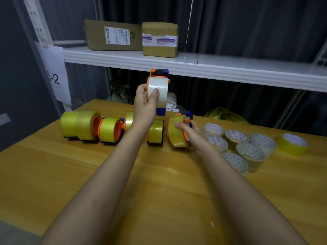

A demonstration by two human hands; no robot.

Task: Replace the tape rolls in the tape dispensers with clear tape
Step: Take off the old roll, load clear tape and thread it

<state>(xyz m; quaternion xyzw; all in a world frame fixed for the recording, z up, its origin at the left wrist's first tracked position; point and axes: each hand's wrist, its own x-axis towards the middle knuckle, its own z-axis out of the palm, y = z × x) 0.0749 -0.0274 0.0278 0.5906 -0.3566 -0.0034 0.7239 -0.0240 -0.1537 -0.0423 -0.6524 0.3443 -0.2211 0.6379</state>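
Orange dispensers [158,89] in both hands [144,105]

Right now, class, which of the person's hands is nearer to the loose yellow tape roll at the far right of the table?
Right. The right hand grips a dispenser, with the clear rolls between it and the yellow tape roll. The left hand is raised farther left, holding another dispenser.

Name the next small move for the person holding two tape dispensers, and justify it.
Probably set down the raised orange-and-blue dispenser with the pale clear roll, gripped by the left hand: it already looks refilled. That frees both hands to swap the yellow roll in the tilted dispenser, which the right hand grips on the wooden table.
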